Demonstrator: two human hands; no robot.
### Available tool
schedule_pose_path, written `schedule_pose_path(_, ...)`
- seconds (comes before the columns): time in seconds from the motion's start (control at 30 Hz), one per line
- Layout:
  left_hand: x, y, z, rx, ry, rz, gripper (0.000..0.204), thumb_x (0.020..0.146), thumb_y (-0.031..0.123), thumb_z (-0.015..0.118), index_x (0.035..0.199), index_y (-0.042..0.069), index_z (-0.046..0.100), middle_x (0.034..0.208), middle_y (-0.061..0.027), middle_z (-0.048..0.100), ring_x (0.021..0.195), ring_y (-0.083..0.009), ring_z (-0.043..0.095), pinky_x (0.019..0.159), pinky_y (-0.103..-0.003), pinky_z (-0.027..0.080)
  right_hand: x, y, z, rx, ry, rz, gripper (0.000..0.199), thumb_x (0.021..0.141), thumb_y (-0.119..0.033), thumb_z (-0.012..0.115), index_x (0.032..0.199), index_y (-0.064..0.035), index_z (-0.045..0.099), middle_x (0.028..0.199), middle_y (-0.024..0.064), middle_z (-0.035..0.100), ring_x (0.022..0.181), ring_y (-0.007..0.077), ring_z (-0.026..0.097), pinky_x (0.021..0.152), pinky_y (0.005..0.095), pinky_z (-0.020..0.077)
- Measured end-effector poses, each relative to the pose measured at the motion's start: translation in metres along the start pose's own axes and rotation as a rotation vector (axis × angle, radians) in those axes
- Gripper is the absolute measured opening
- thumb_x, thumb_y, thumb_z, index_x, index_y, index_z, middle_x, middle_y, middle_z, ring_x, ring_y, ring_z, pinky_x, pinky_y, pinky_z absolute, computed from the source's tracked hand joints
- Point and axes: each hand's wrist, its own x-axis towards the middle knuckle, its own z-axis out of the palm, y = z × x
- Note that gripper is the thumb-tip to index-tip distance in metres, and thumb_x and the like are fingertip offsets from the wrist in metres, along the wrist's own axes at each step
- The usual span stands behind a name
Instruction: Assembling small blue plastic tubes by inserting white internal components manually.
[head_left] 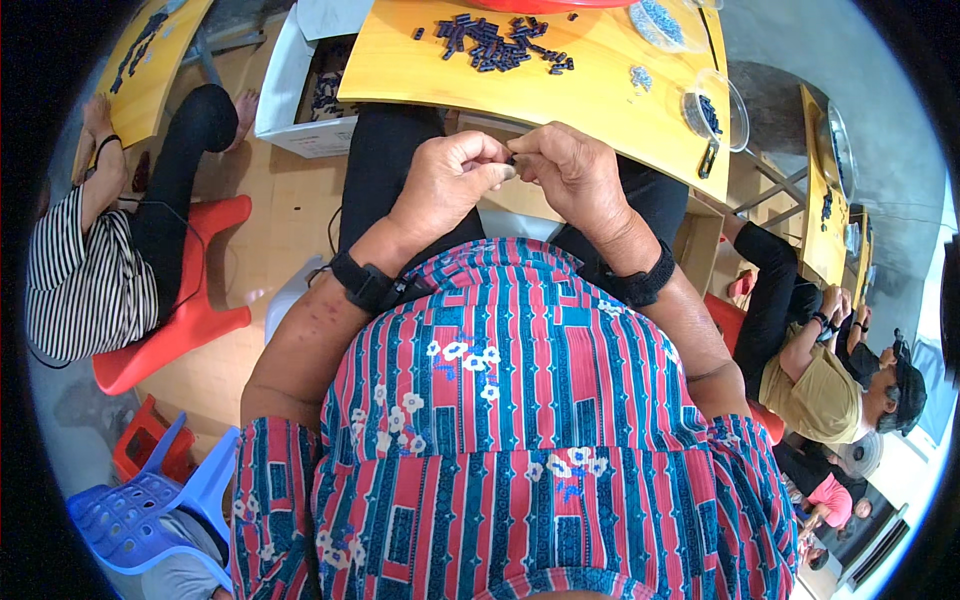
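Observation:
My left hand (447, 178) and my right hand (577, 172) meet above my lap, just off the near edge of the yellow table (400, 75). Between their fingertips is a small dark piece (512, 160), mostly hidden by the fingers. Both hands pinch at it, thumbs against forefingers. On the table beyond lies a loose pile of small dark cylindrical parts (490, 45). To its right are a little heap of tiny pale bits (641, 77) and a round clear tub (738, 112) with dark blue parts in it.
An open white box (290, 95) holding dark parts stands left of my legs. A red basin (555, 4) and a clear container of light blue bits (668, 25) sit at the table's far side. A black-handled tool (709, 158) lies near the right edge. People sit on both sides.

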Motion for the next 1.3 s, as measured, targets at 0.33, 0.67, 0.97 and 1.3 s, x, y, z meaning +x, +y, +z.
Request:
schedule_pose_path(0.33,-0.002,0.001,0.0,-0.035,0.023,-0.033,0.004,0.083,0.002,0.064,0.086,-0.002,0.063,0.077,-0.0006,0.061,0.07,-0.0055,0.056,0.063,-0.021,0.047,0.0,0.002,0.005,-0.056,0.052,-0.063,0.025,0.07,0.01,0.059,0.09,-0.0044,0.063,0.071,0.0092,0.06,0.063,0.0225,0.062,0.056,0.0313,0.0498)
schedule_pose_path(0.67,-0.002,0.004,-0.004,-0.031,-0.02,-0.043,0.005,0.084,0.003,0.064,0.085,-0.001,0.063,0.076,0.0002,0.061,0.07,-0.0053,0.056,0.064,-0.02,0.047,0.0,-0.003,0.0,0.105,0.005,0.106,0.021,0.074,0.008,0.062,0.09,-0.0045,0.065,0.074,0.0092,0.061,0.064,0.0166,0.064,0.056,0.0282,0.051)
schedule_pose_path(0.97,-0.005,0.0,-0.001,-0.119,-0.004,-0.046,0.006,0.085,0.005,0.065,0.085,-0.001,0.063,0.076,0.0001,0.061,0.069,-0.0052,0.056,0.064,-0.02,0.047,-0.005,-0.004,0.004,0.137,-0.025,0.17,0.018,0.077,0.007,0.06,0.089,-0.0044,0.065,0.074,0.0093,0.062,0.064,0.0166,0.064,0.056,0.0285,0.0504)
schedule_pose_path(1.3,0.01,-0.007,-0.007,-0.117,0.011,-0.057,0.009,0.086,0.007,0.064,0.09,-0.001,0.062,0.081,-0.0007,0.062,0.073,-0.0065,0.058,0.067,-0.022,0.049,-0.004,0.011,0.008,0.303,0.076,0.194,0.02,0.08,0.006,0.058,0.096,-0.0027,0.067,0.08,0.0088,0.063,0.072,0.0163,0.064,0.067,0.0264,0.0509)
